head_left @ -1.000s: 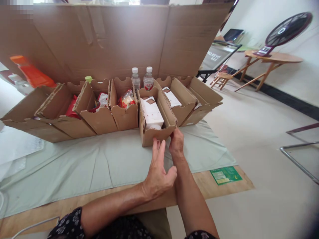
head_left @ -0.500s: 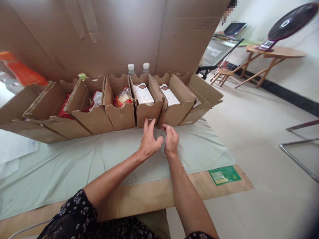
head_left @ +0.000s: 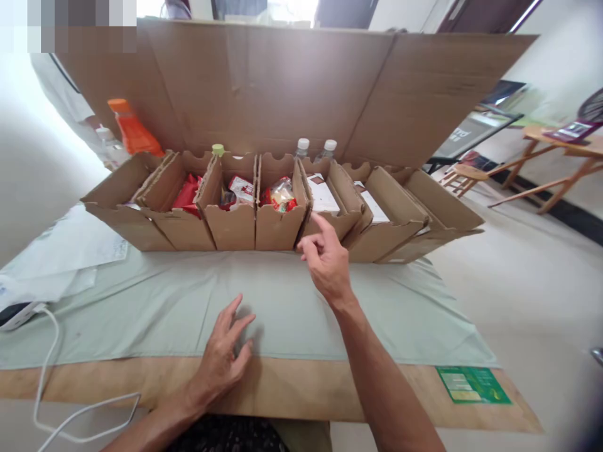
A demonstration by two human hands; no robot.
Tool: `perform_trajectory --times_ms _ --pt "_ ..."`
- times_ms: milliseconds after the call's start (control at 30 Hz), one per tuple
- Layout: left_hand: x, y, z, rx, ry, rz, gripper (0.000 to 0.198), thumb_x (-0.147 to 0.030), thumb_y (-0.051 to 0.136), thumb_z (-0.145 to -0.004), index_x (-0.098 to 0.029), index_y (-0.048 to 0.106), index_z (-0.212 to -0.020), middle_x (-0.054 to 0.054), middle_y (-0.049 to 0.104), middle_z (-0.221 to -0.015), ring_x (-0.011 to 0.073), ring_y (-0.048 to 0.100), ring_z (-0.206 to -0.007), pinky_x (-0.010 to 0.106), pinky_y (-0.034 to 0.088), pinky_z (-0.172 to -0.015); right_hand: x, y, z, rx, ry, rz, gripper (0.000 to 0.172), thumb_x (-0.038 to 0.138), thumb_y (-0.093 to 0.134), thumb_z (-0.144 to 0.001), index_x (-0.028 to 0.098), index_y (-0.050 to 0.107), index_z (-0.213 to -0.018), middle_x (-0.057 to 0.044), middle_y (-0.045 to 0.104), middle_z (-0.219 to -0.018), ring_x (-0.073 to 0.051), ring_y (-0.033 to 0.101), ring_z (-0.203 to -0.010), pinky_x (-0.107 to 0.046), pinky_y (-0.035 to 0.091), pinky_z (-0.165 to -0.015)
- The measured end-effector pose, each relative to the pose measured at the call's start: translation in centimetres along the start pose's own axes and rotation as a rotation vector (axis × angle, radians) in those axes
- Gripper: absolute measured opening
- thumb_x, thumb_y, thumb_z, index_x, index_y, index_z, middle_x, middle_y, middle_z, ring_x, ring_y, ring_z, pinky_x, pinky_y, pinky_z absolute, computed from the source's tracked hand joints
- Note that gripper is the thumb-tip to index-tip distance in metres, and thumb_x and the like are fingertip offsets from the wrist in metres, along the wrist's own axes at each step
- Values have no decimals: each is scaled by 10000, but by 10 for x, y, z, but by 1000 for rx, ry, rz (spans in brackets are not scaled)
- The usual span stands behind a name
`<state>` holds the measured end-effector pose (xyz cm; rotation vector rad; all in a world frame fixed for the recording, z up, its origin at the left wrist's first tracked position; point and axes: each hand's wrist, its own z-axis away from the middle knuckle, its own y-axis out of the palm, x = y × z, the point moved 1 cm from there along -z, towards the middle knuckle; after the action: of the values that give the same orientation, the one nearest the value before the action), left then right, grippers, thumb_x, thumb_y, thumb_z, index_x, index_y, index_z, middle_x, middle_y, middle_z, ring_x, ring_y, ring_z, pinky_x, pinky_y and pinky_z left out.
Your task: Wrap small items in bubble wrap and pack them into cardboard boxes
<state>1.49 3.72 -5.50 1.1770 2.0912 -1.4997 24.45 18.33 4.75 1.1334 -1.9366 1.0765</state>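
A row of open cardboard boxes [head_left: 277,229] stands on a pale green cloth [head_left: 141,307] over a wooden table. My right hand [head_left: 326,258] hovers in front of the box holding a white carton [head_left: 321,193], fingers loosely curled, index finger stretched toward it, holding nothing. Near the table's front edge my left hand [head_left: 225,355] rests on the cloth with fingers spread, empty. Other boxes hold red snack packets [head_left: 187,191] and a clear bag of food [head_left: 281,193].
A large cardboard sheet [head_left: 264,88] stands behind the boxes. An orange bottle [head_left: 132,129] and two water bottles [head_left: 313,148] rise behind them. Papers [head_left: 70,251] and a white cable [head_left: 44,376] lie at left. A green card [head_left: 472,384] sits at the table's right corner.
The box with the white carton went from pulled forward back into the row. Both hands left it; my left hand dropped to the cloth and my right hand stays near the box front.
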Motion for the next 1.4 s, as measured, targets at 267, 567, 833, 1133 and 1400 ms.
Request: perform_trajectory --times_ms 267,567,833,1133,1400 --pt "14 -3 6 -132 26 -85 387 -58 533 -877 -209 668 -1206 173 464 -1565 332 486 -1441 574 510 -1117 32 33 -59 167 -55 483 163 257 585 -825 271 747 -829 -16 686 -637 -235 637 -664 -355 484 -740" --pt "16 -17 10 -64 -78 43 444 -137 578 -888 -202 604 -1327 175 462 -1567 323 482 -1440 574 455 -1163 68 -102 138 115 13 363 114 399 694 -885 324 779 -876 -15 760 -776 -224 697 -664 -358 556 -653" --pt "-28 -33 -12 136 -77 361 855 -248 657 -852 -251 271 -1615 146 377 -1646 346 431 -1489 561 398 -1217 29 -183 255 -139 417 133 923 525 881 -669 369 488 -1489 -147 634 -1412 -355 652 -1237 -492 580 -889" --pt "-53 -33 15 213 -132 443 847 -245 601 -856 -215 256 -1629 145 412 -1632 370 363 -1535 556 364 -1249 7 -105 233 -296 369 267 421 489 783 -798 253 614 -1103 -62 683 -994 -247 675 -860 -425 572 -777" --pt "-10 -22 -80 -123 -235 433 651 -241 646 -817 -206 498 -1449 116 653 -1310 290 639 -1225 433 566 -1020 -16 -50 123 -232 170 69 503 440 655 -911 231 559 -1358 -107 690 -1226 -222 686 -1004 -412 585 -889"
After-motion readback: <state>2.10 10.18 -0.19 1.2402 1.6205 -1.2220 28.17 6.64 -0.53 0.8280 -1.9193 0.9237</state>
